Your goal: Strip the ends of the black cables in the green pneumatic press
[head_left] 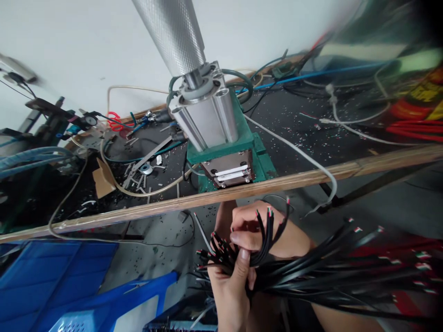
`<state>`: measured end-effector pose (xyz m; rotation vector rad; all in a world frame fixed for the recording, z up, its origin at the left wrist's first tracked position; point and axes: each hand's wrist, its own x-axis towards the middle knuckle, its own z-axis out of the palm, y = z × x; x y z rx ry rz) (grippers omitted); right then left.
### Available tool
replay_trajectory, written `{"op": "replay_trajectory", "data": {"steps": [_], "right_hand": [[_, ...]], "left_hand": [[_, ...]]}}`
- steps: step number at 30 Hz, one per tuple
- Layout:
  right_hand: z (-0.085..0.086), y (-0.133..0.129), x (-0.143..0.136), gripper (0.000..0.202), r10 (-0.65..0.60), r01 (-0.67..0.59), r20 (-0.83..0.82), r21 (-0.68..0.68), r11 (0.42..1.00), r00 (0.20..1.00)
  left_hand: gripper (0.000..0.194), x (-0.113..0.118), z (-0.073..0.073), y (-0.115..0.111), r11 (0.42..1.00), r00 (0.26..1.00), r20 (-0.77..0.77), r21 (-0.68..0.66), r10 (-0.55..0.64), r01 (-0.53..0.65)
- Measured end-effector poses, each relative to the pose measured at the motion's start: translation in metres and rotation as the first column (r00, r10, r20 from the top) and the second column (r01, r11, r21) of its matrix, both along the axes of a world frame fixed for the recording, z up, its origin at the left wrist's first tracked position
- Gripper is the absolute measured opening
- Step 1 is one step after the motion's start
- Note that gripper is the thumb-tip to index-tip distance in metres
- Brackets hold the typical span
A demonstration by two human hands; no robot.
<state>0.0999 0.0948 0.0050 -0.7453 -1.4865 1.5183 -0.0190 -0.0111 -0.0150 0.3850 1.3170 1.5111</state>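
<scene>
Black cables (297,272), their stripped ends showing red, green and white, are gathered in a thick bundle below the front edge of a bench (297,172), spread out toward the right. The bundle is gripped from below by the left hand (230,279), its thumb pressed down across the cables. Beside it, the fingers of the right hand (254,226) are curled, with thumb and forefinger brought close together at the bundle; whether a cable is pinched between them cannot be told. Several cables are bent upward in front of that hand. On the bench, just beyond the hands, a green-based press (211,120) is mounted, surrounded by scattered scraps (140,180) and hoses. At lower left, a blue stool (138,290) is seen.
</scene>
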Motion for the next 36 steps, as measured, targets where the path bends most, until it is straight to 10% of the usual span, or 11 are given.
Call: {"op": "replay_trajectory", "data": {"steps": [5,16,27,36], "right_hand": [[0.013,0.007,-0.013,0.027,-0.216,0.171,-0.297,-0.171,0.97,0.93],[0.018,0.009,-0.024,0.036,-0.32,0.316,-0.03,-0.091,0.944,0.947],[0.044,0.009,-0.042,0.035,-0.466,0.426,-0.041,-0.343,0.837,0.884],[0.039,0.013,-0.039,0.04,-0.453,0.431,-0.008,-0.293,0.853,0.892]], "left_hand": [[0.062,0.006,-0.008,-0.009,0.999,0.998,-0.057,-0.032,-0.035,0.033],[0.055,-0.001,-0.008,-0.001,0.997,0.997,-0.051,-0.045,-0.066,0.063],[0.061,0.007,0.022,0.008,0.989,0.999,-0.033,-0.147,-0.036,0.031],[0.061,0.01,0.035,0.014,0.99,1.0,-0.011,-0.137,-0.019,0.017]]}}
